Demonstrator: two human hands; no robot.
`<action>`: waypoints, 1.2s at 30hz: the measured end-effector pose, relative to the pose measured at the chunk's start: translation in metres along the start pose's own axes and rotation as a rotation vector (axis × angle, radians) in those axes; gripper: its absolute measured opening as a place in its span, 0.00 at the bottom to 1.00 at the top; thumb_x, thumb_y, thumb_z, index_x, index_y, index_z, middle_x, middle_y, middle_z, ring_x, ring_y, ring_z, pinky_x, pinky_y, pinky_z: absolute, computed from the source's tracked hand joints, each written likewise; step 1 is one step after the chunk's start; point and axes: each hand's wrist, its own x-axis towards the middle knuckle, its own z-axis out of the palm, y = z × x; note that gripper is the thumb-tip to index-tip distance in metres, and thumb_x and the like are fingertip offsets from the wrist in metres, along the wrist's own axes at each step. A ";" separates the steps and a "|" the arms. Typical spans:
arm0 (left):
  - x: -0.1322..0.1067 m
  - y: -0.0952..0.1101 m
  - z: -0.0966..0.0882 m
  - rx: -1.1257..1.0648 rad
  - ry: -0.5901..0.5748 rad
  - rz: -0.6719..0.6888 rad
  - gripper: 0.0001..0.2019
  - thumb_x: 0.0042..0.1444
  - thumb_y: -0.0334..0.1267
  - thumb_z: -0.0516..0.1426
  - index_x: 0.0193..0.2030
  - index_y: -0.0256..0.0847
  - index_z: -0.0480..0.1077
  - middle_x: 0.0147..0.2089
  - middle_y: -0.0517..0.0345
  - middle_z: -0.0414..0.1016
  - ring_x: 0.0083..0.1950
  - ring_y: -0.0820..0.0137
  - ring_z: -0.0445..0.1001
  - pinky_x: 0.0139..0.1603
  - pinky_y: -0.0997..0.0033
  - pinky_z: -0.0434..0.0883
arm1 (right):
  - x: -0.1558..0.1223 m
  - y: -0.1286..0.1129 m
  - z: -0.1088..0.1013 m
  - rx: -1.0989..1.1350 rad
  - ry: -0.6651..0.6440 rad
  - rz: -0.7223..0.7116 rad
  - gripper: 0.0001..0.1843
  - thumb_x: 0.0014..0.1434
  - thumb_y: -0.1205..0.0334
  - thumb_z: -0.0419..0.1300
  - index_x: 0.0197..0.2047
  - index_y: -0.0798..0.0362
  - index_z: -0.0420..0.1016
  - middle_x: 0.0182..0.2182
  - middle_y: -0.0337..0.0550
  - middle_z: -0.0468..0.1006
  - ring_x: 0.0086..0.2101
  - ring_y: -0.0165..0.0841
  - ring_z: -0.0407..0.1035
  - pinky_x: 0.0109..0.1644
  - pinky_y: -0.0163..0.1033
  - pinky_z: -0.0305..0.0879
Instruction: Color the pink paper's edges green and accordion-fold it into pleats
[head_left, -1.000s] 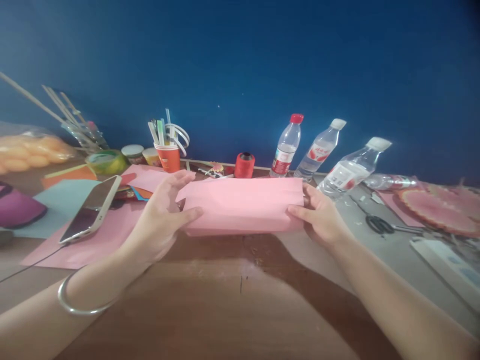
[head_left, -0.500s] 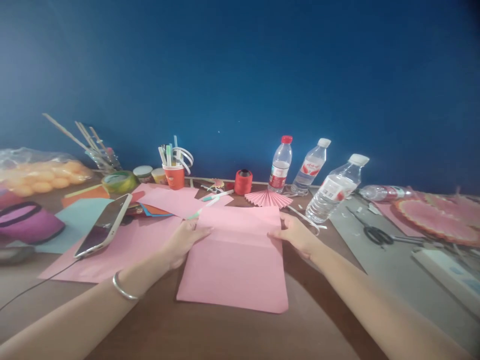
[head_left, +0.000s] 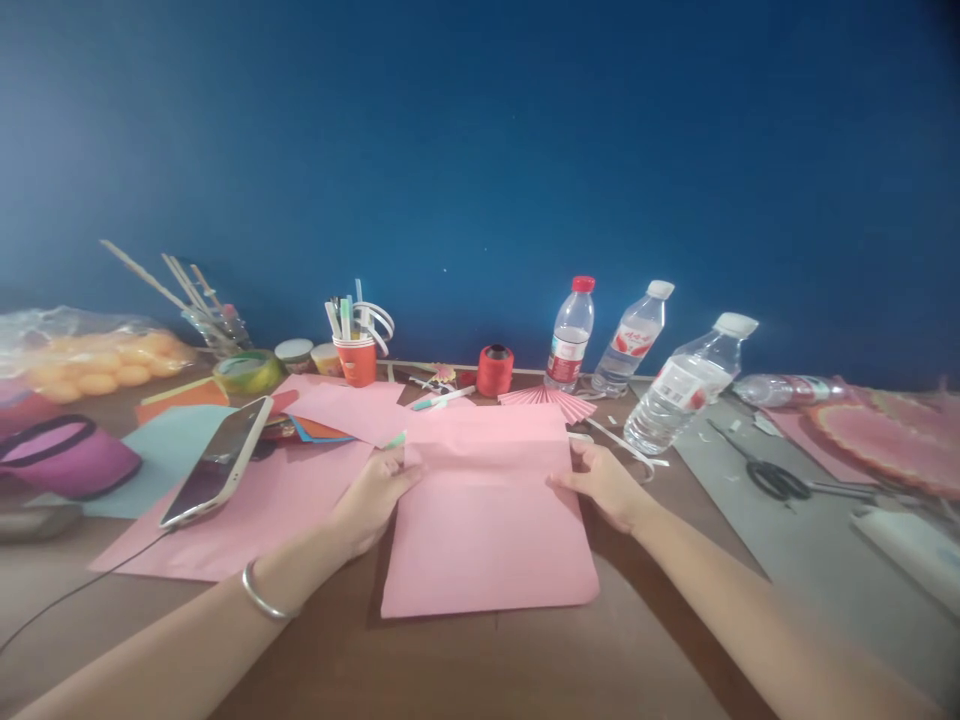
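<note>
A sheet of pink paper (head_left: 491, 530) with a faint crease across its upper part is held up between my hands, just over the brown table (head_left: 420, 670). My left hand (head_left: 381, 492) pinches its left edge, thumb on top and fingers curled beneath. On the opposite edge, my right hand (head_left: 606, 485) grips it the same way. Right behind the sheet lies a pleated pink paper fan (head_left: 551, 403), partly covered by it. A silver bangle (head_left: 261, 592) circles my left wrist.
Left are a phone (head_left: 217, 465) with a cable, more pink paper (head_left: 300, 520) and a red cup (head_left: 355, 361) of pens. Behind stand a red thread spool (head_left: 495, 371) and water bottles (head_left: 679, 390). Scissors (head_left: 776, 480) lie right on a grey mat (head_left: 739, 520).
Both hands still hold the pink paper. Its lower edge has tilted, the right corner rising slightly. The whole view has shifted a little, so everything appears further right.
</note>
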 end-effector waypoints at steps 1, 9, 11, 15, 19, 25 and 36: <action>0.000 0.000 0.000 -0.003 -0.004 0.002 0.16 0.50 0.45 0.61 0.42 0.36 0.73 0.40 0.51 0.79 0.43 0.59 0.76 0.49 0.60 0.68 | 0.000 0.000 0.000 -0.011 0.012 0.016 0.22 0.42 0.61 0.71 0.43 0.53 0.76 0.39 0.45 0.81 0.38 0.41 0.75 0.47 0.47 0.68; 0.001 -0.004 -0.001 -0.013 -0.001 0.034 0.13 0.50 0.41 0.61 0.41 0.37 0.75 0.40 0.52 0.79 0.44 0.59 0.76 0.50 0.62 0.68 | 0.000 0.000 -0.002 -0.087 0.084 -0.004 0.18 0.41 0.57 0.71 0.38 0.53 0.80 0.35 0.45 0.82 0.37 0.44 0.75 0.47 0.51 0.68; 0.001 -0.002 -0.001 -0.021 -0.024 0.037 0.13 0.50 0.39 0.61 0.42 0.37 0.75 0.43 0.50 0.79 0.46 0.58 0.75 0.51 0.60 0.67 | -0.001 0.000 -0.003 -0.088 0.077 -0.023 0.15 0.42 0.57 0.71 0.35 0.53 0.80 0.33 0.44 0.82 0.37 0.44 0.75 0.47 0.51 0.68; 0.000 0.002 0.000 -0.018 -0.071 0.007 0.15 0.48 0.36 0.61 0.45 0.37 0.74 0.45 0.50 0.78 0.48 0.57 0.75 0.50 0.59 0.69 | -0.002 -0.001 -0.003 -0.095 0.044 -0.024 0.15 0.43 0.57 0.70 0.36 0.52 0.81 0.35 0.43 0.82 0.40 0.45 0.74 0.50 0.52 0.66; -0.001 0.005 -0.002 0.041 -0.095 -0.047 0.14 0.48 0.37 0.62 0.42 0.34 0.75 0.41 0.47 0.79 0.42 0.56 0.77 0.43 0.59 0.72 | -0.003 -0.003 -0.005 -0.146 -0.003 -0.005 0.19 0.44 0.58 0.70 0.41 0.53 0.79 0.38 0.45 0.81 0.40 0.45 0.75 0.48 0.51 0.68; 0.003 0.003 -0.006 0.125 -0.053 0.017 0.18 0.52 0.41 0.60 0.48 0.36 0.71 0.47 0.49 0.77 0.46 0.59 0.75 0.47 0.60 0.71 | -0.002 -0.001 -0.007 -0.203 -0.008 0.017 0.17 0.46 0.57 0.68 0.40 0.54 0.79 0.36 0.45 0.81 0.39 0.43 0.75 0.47 0.49 0.69; 0.012 -0.008 -0.022 0.530 0.035 0.227 0.15 0.49 0.39 0.59 0.44 0.39 0.73 0.46 0.54 0.77 0.49 0.57 0.74 0.50 0.59 0.70 | -0.002 -0.003 -0.013 -0.418 -0.002 -0.157 0.10 0.49 0.61 0.65 0.36 0.54 0.78 0.34 0.44 0.80 0.36 0.40 0.73 0.42 0.44 0.69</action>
